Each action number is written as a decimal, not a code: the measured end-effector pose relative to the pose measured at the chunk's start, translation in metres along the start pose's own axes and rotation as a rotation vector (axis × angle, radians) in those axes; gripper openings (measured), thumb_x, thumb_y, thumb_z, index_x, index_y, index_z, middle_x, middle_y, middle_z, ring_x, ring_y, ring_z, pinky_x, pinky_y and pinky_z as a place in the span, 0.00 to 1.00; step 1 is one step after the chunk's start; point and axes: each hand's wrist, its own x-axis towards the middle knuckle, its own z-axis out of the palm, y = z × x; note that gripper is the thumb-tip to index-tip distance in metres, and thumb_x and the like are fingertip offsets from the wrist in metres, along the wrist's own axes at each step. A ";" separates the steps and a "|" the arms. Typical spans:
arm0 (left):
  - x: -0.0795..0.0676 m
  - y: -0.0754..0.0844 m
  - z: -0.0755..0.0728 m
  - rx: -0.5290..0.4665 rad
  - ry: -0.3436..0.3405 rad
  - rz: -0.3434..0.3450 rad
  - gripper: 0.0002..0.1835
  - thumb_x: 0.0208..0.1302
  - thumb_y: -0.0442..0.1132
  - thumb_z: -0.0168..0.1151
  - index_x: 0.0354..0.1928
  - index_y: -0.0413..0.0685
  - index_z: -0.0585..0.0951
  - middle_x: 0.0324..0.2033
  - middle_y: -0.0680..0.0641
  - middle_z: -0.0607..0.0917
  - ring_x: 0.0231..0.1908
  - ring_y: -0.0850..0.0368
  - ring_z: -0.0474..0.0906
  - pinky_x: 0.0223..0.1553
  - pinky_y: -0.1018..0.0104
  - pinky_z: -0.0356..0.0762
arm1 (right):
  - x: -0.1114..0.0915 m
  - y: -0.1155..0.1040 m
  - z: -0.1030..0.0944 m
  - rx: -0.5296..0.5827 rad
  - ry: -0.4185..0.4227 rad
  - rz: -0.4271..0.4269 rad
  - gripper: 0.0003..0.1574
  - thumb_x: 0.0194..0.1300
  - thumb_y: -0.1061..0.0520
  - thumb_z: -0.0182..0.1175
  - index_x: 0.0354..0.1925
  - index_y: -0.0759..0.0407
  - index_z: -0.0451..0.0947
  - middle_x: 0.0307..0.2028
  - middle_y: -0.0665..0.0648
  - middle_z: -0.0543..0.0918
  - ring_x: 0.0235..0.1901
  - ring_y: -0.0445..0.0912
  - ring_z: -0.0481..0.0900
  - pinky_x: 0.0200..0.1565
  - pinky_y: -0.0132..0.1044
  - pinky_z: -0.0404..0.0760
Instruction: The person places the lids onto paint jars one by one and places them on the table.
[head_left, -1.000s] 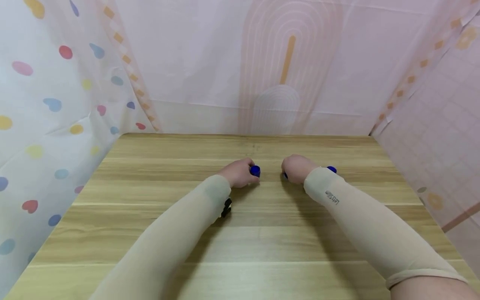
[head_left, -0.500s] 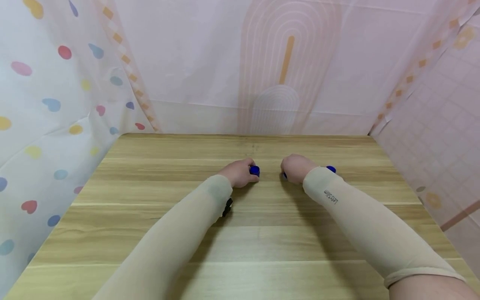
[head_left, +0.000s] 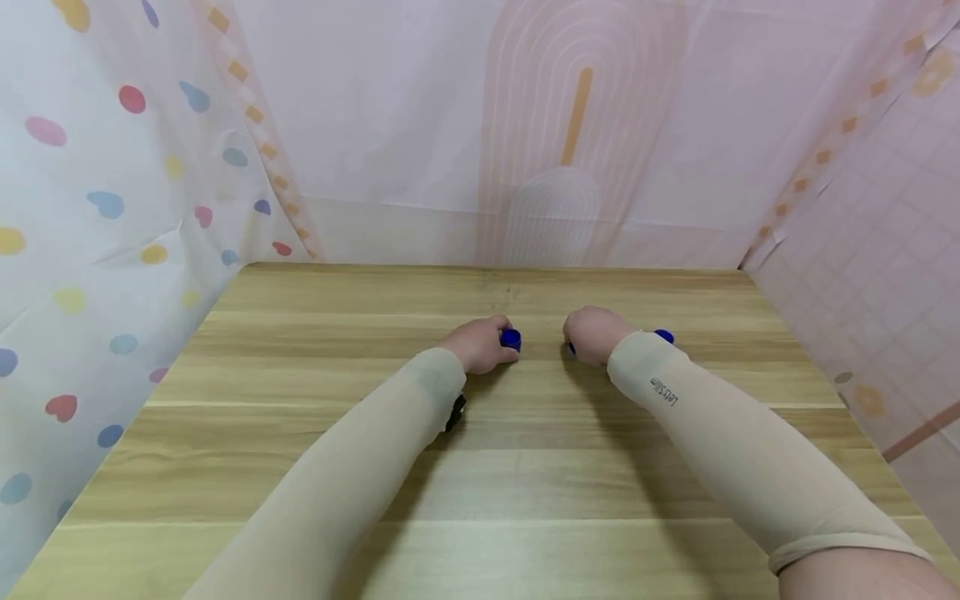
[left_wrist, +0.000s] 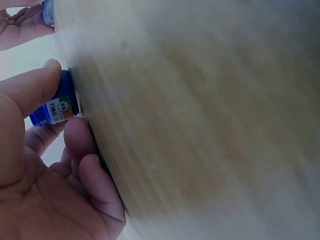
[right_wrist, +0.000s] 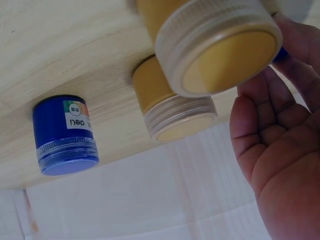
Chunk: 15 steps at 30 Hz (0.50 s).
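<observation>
My left hand (head_left: 480, 345) grips a small blue paint jar (head_left: 512, 341) on the wooden table, thumb on one side and fingers on the other. In the left wrist view, this paint jar (left_wrist: 62, 105) shows a white "deli" label. To its right, my right hand (head_left: 597, 335) pinches a small blue thing (head_left: 572, 350), mostly covered by the fingers. The left wrist view shows a pale blue, partly clear piece of that thing (left_wrist: 48, 12); whether it is a lid or a jar, I cannot tell. A gap separates the two hands.
Beside my right hand stand two yellow jars (right_wrist: 155, 85) (right_wrist: 195, 45) with clear ridged lids, hidden behind the arm in the head view. Another blue jar (right_wrist: 64, 127) with a clear lid is farther out. Patterned sheets (head_left: 390, 133) border the wooden table (head_left: 480, 492).
</observation>
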 end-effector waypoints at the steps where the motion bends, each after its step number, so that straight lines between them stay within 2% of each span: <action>1: -0.001 0.001 -0.001 -0.001 0.000 -0.001 0.32 0.76 0.57 0.62 0.75 0.55 0.69 0.70 0.42 0.78 0.68 0.44 0.76 0.70 0.48 0.74 | 0.000 0.000 -0.001 0.003 0.002 0.002 0.10 0.70 0.66 0.60 0.45 0.65 0.87 0.43 0.63 0.90 0.43 0.54 0.88 0.52 0.48 0.86; 8: 0.001 0.002 -0.003 0.003 -0.005 -0.014 0.33 0.76 0.57 0.62 0.76 0.57 0.68 0.70 0.42 0.78 0.68 0.44 0.76 0.69 0.48 0.74 | -0.001 0.000 -0.005 0.020 -0.009 0.023 0.11 0.69 0.66 0.61 0.47 0.66 0.87 0.44 0.63 0.90 0.43 0.54 0.87 0.53 0.48 0.86; 15: 0.003 0.001 -0.003 0.006 -0.008 -0.008 0.32 0.75 0.57 0.63 0.75 0.56 0.69 0.69 0.42 0.79 0.66 0.45 0.77 0.68 0.50 0.75 | -0.001 0.000 -0.005 0.034 -0.008 0.030 0.13 0.69 0.66 0.62 0.50 0.65 0.86 0.46 0.64 0.90 0.49 0.58 0.88 0.57 0.50 0.85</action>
